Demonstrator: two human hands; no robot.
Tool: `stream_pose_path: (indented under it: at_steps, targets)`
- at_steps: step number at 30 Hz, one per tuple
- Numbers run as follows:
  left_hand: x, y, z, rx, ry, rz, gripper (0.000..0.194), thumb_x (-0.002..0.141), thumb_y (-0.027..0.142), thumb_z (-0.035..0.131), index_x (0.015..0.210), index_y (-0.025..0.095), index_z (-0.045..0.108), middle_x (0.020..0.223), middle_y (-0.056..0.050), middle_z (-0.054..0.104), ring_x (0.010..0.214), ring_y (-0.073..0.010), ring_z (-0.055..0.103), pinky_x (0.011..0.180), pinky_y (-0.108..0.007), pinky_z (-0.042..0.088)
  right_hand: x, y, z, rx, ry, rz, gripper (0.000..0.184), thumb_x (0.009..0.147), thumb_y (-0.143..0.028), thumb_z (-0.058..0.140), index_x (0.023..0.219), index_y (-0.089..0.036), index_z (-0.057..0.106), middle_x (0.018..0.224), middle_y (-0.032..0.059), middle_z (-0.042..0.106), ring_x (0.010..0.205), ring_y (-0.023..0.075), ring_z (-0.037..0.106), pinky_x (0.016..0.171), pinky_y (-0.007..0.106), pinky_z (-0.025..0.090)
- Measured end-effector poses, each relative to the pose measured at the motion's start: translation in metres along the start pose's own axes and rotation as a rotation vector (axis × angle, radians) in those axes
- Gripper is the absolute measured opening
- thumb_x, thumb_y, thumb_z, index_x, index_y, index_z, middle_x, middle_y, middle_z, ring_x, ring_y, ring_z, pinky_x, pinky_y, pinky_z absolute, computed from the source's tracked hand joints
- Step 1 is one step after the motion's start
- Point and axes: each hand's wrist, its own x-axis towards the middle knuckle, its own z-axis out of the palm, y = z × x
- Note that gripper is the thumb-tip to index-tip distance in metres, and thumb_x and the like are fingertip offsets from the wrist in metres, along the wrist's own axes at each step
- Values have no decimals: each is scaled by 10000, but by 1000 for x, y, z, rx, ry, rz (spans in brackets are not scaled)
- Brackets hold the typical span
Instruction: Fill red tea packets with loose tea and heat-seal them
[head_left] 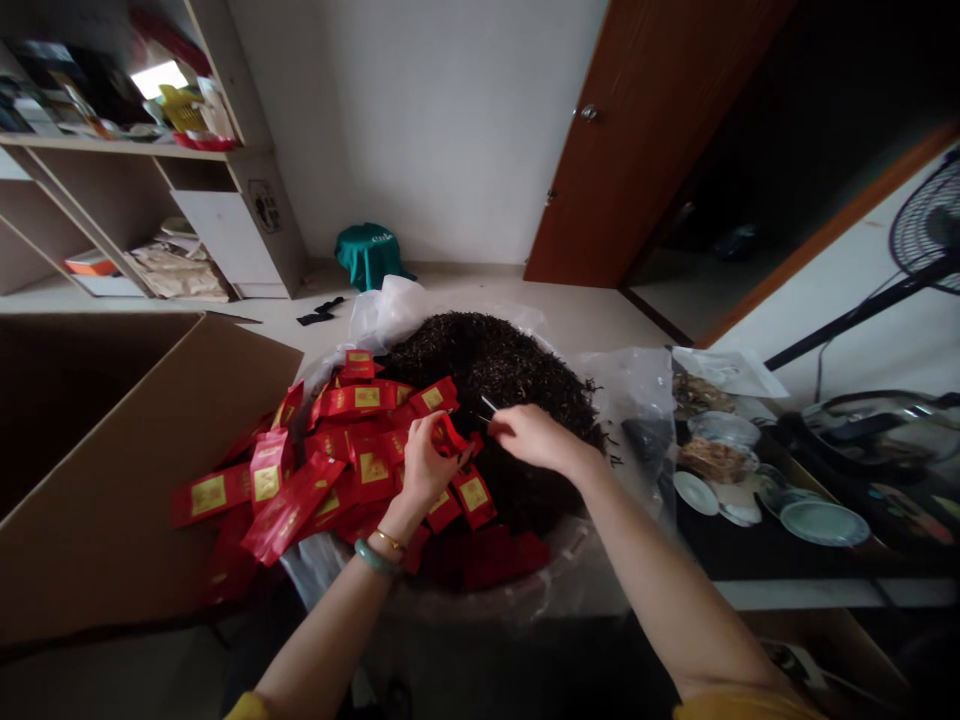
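My left hand (424, 462) is closed around a small red packet (452, 436), over the edge of a heap of dark dried leaves (495, 350) that look like tea. Close beside it, my right hand (531, 436) grips a slim, shiny metal tool (489, 403); its far end cannot be made out. Many red packets with gold labels (371, 467) lie piled to the left of the leaves, partly under my left hand and wrist. Clear plastic sheeting (397, 305) lines the edge around the leaves.
An open cardboard box (150, 440) stands at the left. On the right, a dark table (720, 550) bears clear bags, lids and dishes (825, 523). A black fan (930, 220) is beyond it. Behind are a teal-covered stool (369, 255), a shelf unit (225, 235) and a brown door (637, 130).
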Motion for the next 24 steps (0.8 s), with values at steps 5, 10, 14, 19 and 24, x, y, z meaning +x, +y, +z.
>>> stream_pose_path:
  at_steps: [5,10,14,19,24]
  targets:
    - [-1,12,-6,-80,-30,99,434,685,231,739,1091,219,584,1016,-61,595,891,-172,619,738,-299,564,3,31,66,-293,-211,201,618,708,-141,690,1297,-217,516,1351,169,510,1170,339,542,851,384,490]
    - [-1,14,-8,-92,-51,85,452,672,234,745,1092,219,579,1032,-67,589,854,-163,628,740,-309,568,14,41,104,-265,-218,172,487,723,-170,680,1201,-158,584,1201,178,603,1102,322,583,848,379,484]
    - [-1,8,-4,-70,-7,51,452,638,230,766,1051,216,583,966,-47,600,788,-160,631,665,-286,558,18,46,102,-198,-205,136,283,708,-94,624,970,-174,695,1018,116,699,980,253,652,810,296,476]
    - [0,0,2,-1,20,-40,492,605,291,791,1033,195,567,930,-44,590,759,-169,622,614,-277,532,14,48,56,-73,-82,107,238,730,-130,596,922,-208,714,888,21,735,841,167,675,734,224,470]
    - [-1,-1,5,49,4,-44,476,605,281,785,1022,195,571,888,-36,598,770,-186,606,651,-302,519,6,13,-6,303,298,-56,146,721,-194,608,818,-182,716,659,-21,687,613,119,631,612,205,469]
